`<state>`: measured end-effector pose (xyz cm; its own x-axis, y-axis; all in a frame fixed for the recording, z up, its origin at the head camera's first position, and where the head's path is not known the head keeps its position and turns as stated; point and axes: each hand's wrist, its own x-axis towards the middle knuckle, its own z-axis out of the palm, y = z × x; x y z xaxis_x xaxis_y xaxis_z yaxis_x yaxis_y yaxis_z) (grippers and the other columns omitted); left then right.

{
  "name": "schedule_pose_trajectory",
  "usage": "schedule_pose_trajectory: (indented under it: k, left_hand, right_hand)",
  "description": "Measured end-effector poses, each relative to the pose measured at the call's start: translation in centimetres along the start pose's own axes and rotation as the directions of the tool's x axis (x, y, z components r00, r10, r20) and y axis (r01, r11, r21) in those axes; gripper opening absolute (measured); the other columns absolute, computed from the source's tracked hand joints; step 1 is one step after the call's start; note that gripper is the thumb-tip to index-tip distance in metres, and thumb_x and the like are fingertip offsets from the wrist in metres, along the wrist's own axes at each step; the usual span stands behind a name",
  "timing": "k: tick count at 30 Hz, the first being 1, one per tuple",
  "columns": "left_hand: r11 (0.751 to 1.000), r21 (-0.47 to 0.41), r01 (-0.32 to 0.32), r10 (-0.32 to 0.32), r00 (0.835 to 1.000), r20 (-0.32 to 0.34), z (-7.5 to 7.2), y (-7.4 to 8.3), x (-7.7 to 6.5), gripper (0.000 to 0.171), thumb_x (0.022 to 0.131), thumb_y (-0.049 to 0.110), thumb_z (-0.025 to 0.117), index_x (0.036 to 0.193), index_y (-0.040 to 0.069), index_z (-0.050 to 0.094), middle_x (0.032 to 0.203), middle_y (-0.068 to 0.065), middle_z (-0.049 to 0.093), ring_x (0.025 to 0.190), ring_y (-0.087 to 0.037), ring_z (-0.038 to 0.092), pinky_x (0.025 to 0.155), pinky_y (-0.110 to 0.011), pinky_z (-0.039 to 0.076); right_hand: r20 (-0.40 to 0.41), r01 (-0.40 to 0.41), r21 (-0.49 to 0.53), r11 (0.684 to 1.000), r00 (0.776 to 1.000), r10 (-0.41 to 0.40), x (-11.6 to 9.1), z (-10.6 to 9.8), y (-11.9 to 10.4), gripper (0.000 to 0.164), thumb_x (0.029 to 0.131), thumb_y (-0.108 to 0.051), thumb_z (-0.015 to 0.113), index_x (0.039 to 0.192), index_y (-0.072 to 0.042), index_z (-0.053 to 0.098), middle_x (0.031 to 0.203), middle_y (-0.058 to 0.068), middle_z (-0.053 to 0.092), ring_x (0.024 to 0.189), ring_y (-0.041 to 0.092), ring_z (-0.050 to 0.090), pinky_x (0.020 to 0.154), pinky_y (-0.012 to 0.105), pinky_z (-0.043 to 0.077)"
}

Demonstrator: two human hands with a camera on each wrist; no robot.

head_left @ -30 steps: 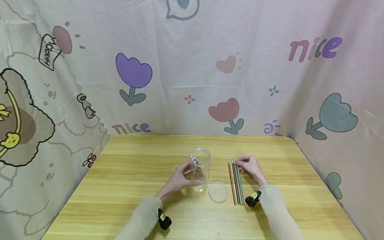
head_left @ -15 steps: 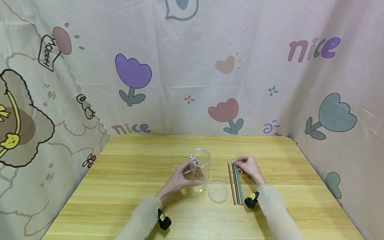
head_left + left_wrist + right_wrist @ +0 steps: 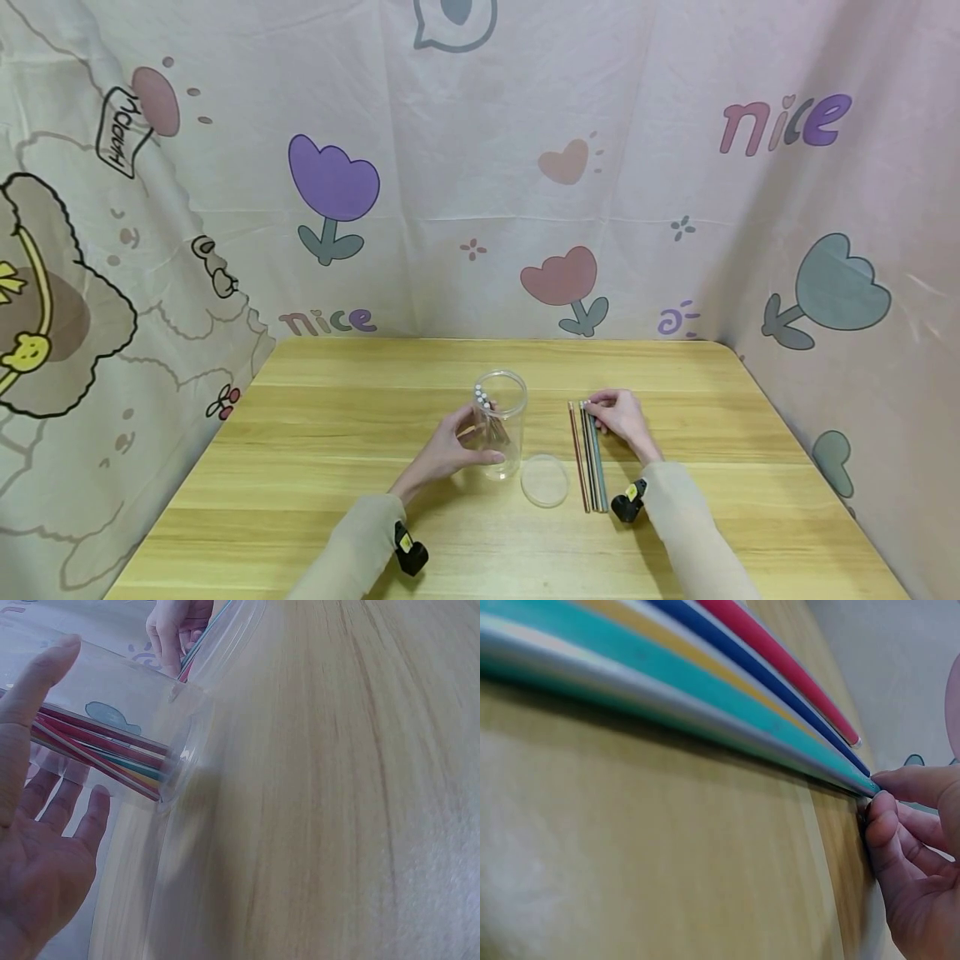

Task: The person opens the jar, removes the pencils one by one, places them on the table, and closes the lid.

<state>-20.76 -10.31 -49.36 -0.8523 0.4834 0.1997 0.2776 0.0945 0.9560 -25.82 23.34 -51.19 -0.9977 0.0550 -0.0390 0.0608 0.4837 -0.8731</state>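
Observation:
A tall clear jar [image 3: 513, 442] stands upright on the table, and my left hand [image 3: 444, 450] grips it, thumb in front and fingers behind. Several pencils [image 3: 112, 750] lean inside it, red, green and yellow ones among them, their white ends by the rim. To the jar's right lies a row of pencils: red [image 3: 795, 671], dark blue [image 3: 757, 671], yellow [image 3: 697, 656] and green [image 3: 705, 701]. My right hand [image 3: 621, 414] pinches the far end of the green pencil at the row's right side; the fingertips hide that end.
A round clear lid [image 3: 545, 481] lies flat between the jar and the row of pencils. The wooden table [image 3: 337, 400] meets a printed cloth backdrop [image 3: 450, 167] at the back and sides.
My right hand has shifted slightly left, and the green pencil has moved closer to the others in the row. The left hand and jar stay put.

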Motion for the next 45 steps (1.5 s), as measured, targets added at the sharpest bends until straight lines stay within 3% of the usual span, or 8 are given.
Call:
schedule_pose_trajectory:
  k: [8,18,45]
  left_hand:
    - [1.000,0.001,0.001,-0.001,1.000,-0.003,0.00,0.00,-0.01,0.067,0.078,0.009,0.086,0.137,0.010,0.056,0.146,-0.010,0.056,0.136,-0.032,0.052,0.120,-0.048,0.041]
    - [1.000,0.002,0.002,-0.002,1.000,-0.003,0.01,0.01,0.02,0.066,0.077,0.010,0.087,0.136,0.010,0.057,0.146,-0.010,0.055,0.137,-0.031,0.052,0.120,-0.049,0.041]
    - [1.000,0.011,-0.002,0.001,1.000,0.002,-0.01,-0.07,0.00,0.071,0.077,0.010,0.087,0.140,0.008,0.054,0.147,-0.014,0.054,0.137,-0.035,0.051,0.120,-0.049,0.040]
  right_hand:
    - [0.031,0.003,0.007,1.000,1.000,-0.003,-0.17,-0.14,-0.20,0.023,0.093,-0.009,0.069,0.108,0.009,0.069,0.076,0.008,0.070,0.052,0.009,0.057,0.043,0.019,0.049]
    - [0.027,0.014,-0.002,1.000,1.000,-0.014,0.00,-0.01,-0.08,0.022,0.092,-0.011,0.072,0.105,0.007,0.072,0.068,0.004,0.066,0.049,0.009,0.055,0.042,0.019,0.047]
    - [0.048,0.021,0.046,0.999,0.999,-0.023,-0.14,-0.12,0.00,0.022,0.093,-0.006,0.070,0.108,0.011,0.070,0.069,0.006,0.068,0.050,0.008,0.056,0.044,0.018,0.048]
